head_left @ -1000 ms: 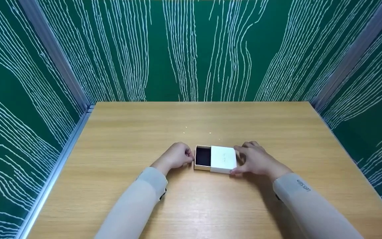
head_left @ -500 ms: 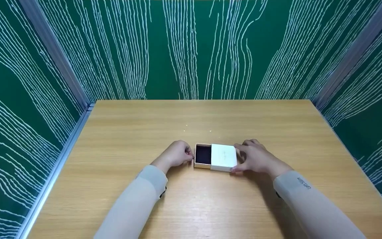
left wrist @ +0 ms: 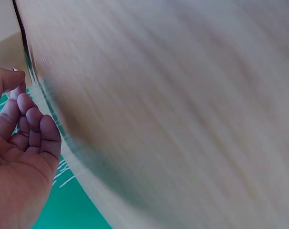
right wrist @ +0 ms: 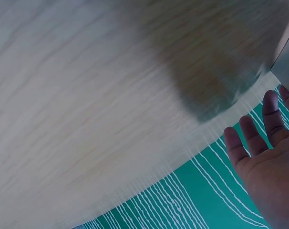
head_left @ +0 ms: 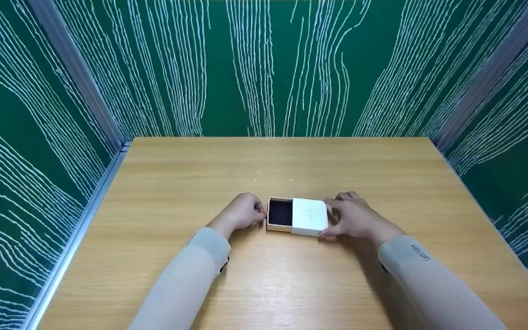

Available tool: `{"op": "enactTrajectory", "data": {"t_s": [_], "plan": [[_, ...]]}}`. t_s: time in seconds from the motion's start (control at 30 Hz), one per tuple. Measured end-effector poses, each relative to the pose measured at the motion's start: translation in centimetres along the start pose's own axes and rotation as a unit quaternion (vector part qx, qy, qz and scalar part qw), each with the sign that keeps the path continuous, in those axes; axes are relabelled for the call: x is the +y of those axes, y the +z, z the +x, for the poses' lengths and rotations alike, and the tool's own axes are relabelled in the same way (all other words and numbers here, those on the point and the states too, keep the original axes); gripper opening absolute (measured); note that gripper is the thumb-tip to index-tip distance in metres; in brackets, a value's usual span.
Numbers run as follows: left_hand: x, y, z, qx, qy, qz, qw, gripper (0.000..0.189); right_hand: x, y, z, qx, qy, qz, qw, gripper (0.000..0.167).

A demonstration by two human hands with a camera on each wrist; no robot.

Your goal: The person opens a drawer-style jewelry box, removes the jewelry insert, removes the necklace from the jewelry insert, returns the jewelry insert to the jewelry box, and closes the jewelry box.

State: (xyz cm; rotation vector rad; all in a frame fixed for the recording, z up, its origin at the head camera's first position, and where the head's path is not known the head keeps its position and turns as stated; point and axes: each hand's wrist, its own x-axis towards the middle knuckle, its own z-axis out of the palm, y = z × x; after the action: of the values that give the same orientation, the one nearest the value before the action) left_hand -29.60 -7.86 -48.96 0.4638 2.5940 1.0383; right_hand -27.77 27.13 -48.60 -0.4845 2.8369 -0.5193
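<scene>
Wooden tabletop (head_left: 264, 284), pale-grained. Nearest: two light grey sleeves (head_left: 193, 275), entering at seven and five o'clock. Next: one sliding box (head_left: 310, 221), lying between left hand (head_left: 244, 212) and right hand (head_left: 354, 215); white cover (head_left: 310, 210), dark-lined tray (head_left: 278, 228) partly out at nine o'clock. Right hand, at the box's three o'clock: thumb and fingers gripping the cover's edges, presumably as a brace. Left hand, at nine: thumb and forefinger apparently pinching the tray's end (detail too small to make out), a hold suited to drawing against that brace. Beyond, toward eleven: tiny white specks (head_left: 291, 180). Farthest: green wall (head_left: 217, 73), white-lined.
</scene>
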Motion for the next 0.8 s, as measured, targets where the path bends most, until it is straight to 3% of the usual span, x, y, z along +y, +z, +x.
{"op": "enactTrajectory", "data": {"t_s": [0.8], "plan": [[-0.6,-0.16,0.24,0.016,0.014,0.018,0.9996,0.016,-0.12,0.14,-0.1,-0.002,0.006,-0.002,1.0,0.123]]}}
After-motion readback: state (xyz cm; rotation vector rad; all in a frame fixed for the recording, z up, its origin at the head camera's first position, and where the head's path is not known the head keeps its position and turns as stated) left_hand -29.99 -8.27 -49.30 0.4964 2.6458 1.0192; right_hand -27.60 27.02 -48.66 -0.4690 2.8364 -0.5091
